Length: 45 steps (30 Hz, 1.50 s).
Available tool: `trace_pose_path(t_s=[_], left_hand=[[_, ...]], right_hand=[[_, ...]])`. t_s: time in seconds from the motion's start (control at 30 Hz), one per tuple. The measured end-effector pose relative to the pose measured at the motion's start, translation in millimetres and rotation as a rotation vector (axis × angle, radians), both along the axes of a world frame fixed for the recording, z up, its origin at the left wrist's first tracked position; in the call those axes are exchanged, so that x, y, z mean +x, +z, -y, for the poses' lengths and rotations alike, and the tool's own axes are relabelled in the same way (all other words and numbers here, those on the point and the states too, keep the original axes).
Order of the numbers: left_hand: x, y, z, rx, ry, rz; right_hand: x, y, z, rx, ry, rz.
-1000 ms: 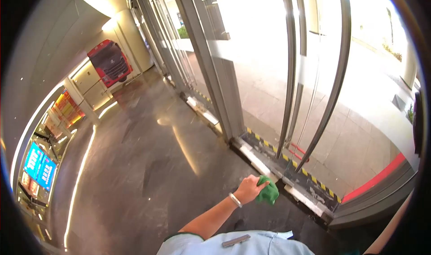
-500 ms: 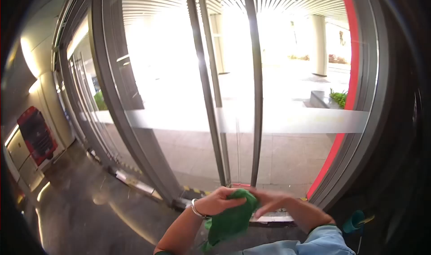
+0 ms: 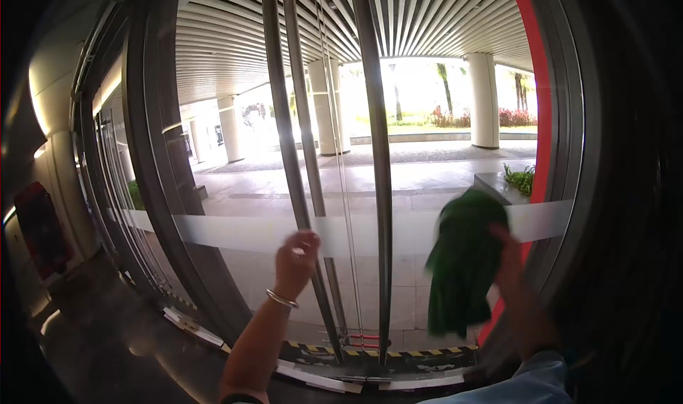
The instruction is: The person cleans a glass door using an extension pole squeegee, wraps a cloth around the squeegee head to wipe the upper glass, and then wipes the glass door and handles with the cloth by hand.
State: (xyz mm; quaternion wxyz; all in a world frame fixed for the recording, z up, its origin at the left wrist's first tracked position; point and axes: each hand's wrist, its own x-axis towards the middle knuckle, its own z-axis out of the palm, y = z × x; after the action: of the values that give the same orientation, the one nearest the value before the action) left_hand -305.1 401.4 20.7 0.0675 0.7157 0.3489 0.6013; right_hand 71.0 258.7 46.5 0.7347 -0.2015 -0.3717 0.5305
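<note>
A green cloth point(image 3: 464, 262) hangs spread out in front of the right glass panel, held by my right hand point(image 3: 506, 262) at its right side. The cloth hides part of the white band point(image 3: 544, 220) across the glass. My left hand point(image 3: 297, 251), with a bracelet at the wrist, is raised beside the left metal door handle point(image 3: 286, 119), its fingers curled and blurred. Whether it touches the handle is unclear. Another long vertical handle point(image 3: 378, 155) stands between my two hands.
Glass doors with dark frames point(image 3: 153, 148) fill the view. A yellow and black striped strip point(image 3: 420, 352) runs along the threshold. Beyond the glass are round columns point(image 3: 484, 102), a planter and paving. A dark red vehicle-shaped object point(image 3: 44, 230) is at far left.
The view has turned toward the doors. My hands, together at the cloth half a second ago, have parted and risen. The cloth has passed to my right hand and moved up and right.
</note>
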Motion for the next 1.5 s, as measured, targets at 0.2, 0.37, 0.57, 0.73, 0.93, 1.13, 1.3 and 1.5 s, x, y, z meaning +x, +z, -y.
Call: trace_pose_path(t_s=[0.2,0.37,0.57,0.73,0.93,1.13,1.3,1.5], left_hand=[[-30.3,50.7,-90.1,0.202,0.257,0.052],[-21.5,61.5,-163.7,-0.224,-0.626,0.115],[-4.1,55.3,-147.7,-0.329,-0.775,0.386],[3.2,50.4,-138.3,-0.326,-0.744,0.443],[-4.9,16.2,-156.4,-0.435,-0.696,0.458],[15.2,24.5,-155.9,-0.419,-0.705,0.429],[17.7,25.3,-152.1,-0.410,-0.742,0.469],[12.7,39.1,-143.9,-0.354,-0.736,0.426]], right_hand=[[-17.9,125.4,-2.1,0.695,-0.752,-0.134],[4.2,141.9,-24.5,0.826,-1.973,0.421],[-9.0,131.7,-24.5,0.633,-2.873,0.406],[-38.8,274.0,-131.2,0.308,-2.801,0.751],[-167.9,577.3,-369.5,0.718,-1.971,0.632],[-141.6,538.6,-411.3,0.517,-2.034,1.225],[-137.0,488.2,-343.9,0.254,-2.143,1.808],[-186.3,370.3,-228.8,0.165,-2.042,2.112]])
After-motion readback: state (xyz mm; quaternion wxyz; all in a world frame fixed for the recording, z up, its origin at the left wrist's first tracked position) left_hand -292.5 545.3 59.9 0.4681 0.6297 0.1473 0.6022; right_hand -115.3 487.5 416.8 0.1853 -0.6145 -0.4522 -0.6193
